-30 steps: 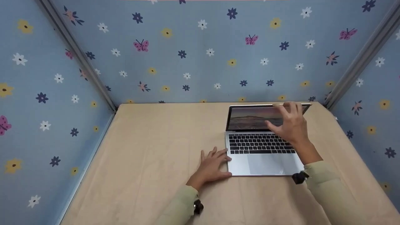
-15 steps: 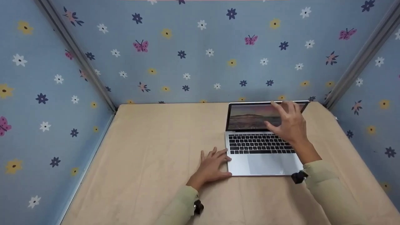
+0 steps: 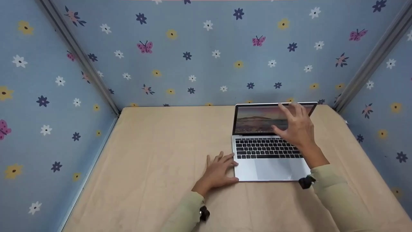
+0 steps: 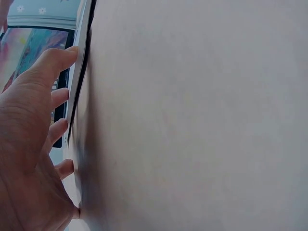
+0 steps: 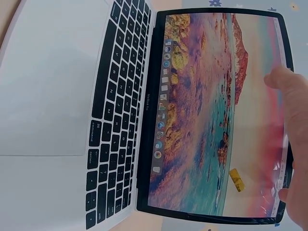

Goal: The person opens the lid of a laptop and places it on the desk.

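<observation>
A silver laptop [image 3: 276, 170] stands open on the table, its keyboard [image 5: 120, 96] facing me and its lit screen [image 5: 216, 115] showing a coast picture. My right hand [image 3: 297, 129] is at the top edge of the lid, fingers bent over that edge and thumb spread out in front of the screen. In the right wrist view, fingertips [image 5: 276, 77] overlap the screen's upper part. Low at the laptop's left side rests my left hand [image 3: 217, 170], fingers spread. Its thumb touches the front left corner, and other fingertips [image 4: 58, 96] lie at the left edge.
The laptop is on the right part of a beige-covered table [image 3: 154, 154]. Close behind the lid rises a blue wall [image 3: 206, 45] with flowers and butterflies, and matching panels [image 3: 38, 129] flank both sides.
The lid has tilted further back, its top edge rising in the head view. My right hand has moved slightly back with it. My left hand has stayed in place.
</observation>
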A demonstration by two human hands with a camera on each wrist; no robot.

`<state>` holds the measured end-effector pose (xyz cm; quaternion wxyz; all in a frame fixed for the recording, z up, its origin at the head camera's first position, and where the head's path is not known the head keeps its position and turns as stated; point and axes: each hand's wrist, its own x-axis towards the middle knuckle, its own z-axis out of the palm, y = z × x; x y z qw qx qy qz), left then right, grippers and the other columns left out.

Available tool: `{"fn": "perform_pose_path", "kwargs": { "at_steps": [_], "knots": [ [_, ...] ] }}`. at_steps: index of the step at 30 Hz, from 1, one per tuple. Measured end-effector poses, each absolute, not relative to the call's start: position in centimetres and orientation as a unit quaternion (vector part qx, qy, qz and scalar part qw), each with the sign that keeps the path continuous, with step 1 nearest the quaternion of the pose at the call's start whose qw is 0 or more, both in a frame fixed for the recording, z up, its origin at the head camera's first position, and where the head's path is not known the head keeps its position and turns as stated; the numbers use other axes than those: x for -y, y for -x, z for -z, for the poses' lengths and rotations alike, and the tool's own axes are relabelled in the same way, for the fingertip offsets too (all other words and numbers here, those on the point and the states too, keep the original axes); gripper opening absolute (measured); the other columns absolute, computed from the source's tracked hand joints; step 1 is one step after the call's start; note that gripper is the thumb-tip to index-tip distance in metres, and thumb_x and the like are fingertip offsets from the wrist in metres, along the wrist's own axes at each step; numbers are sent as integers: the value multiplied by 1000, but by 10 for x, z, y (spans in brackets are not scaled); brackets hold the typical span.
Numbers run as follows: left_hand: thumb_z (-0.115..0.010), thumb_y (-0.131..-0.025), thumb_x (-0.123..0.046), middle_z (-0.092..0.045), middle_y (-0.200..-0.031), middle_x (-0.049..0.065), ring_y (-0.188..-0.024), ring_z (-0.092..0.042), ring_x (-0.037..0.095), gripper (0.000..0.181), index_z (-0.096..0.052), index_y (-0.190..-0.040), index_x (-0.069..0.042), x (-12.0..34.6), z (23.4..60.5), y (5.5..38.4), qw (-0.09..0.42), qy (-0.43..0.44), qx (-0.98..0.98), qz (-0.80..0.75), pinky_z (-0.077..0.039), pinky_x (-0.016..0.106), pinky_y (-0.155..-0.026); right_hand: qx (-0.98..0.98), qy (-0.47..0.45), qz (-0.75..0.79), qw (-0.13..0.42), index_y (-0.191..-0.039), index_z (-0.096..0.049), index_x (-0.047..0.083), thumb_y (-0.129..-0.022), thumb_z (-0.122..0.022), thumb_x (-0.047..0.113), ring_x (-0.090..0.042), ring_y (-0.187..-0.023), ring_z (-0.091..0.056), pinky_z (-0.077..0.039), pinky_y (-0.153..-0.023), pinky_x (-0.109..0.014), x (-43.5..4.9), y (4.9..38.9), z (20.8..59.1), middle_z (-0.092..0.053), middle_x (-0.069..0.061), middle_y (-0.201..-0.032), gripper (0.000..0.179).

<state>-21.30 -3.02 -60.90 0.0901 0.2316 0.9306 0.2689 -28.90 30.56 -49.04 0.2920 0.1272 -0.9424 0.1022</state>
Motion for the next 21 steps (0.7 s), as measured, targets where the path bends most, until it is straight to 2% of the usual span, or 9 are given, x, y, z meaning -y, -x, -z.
{"fn": "perform_pose_path", "kwargs": {
  "at_steps": [4, 8, 15, 21],
  "knots": [
    [-82, -93, -59, -44, -183, -7, -176, -29, 44, 59, -73, -144, -31, 30, 609, 213, 92, -230, -930, -271, -8, 88, -134, 946, -123, -107, 280, -165, -58, 23, -89, -93, 42, -51, -155, -50, -63, -91, -67, -304, 292, 491, -50, -28, -163, 86],
    [-82, -93, -59, -44, -183, -7, -175, -29, 44, 59, -73, -143, -30, 30, 610, 213, 91, -232, -929, -274, -8, 89, -133, 951, -118, -102, 266, -164, -60, 22, -89, -92, 43, -51, -160, -46, -61, -100, -68, -304, 294, 491, -47, -27, -167, 84],
    [-83, -93, -58, -44, -183, -7, -175, -29, 45, 58, -72, -143, -31, 29, 611, 213, 95, -230, -929, -273, -8, 89, -133, 952, -116, -111, 259, -162, -61, 18, -90, -90, 43, -54, -166, -38, -50, -120, -75, -305, 296, 496, -44, -28, -171, 81],
    [-84, -93, -58, -43, -183, -8, -176, -28, 44, 59, -72, -144, -31, 29, 611, 214, 95, -229, -930, -270, -7, 89, -134, 956, -112, -112, 247, -165, -58, 20, -90, -89, 44, -54, -165, -37, -44, -125, -77, -306, 297, 499, -40, -25, -176, 84]
  ]
}}
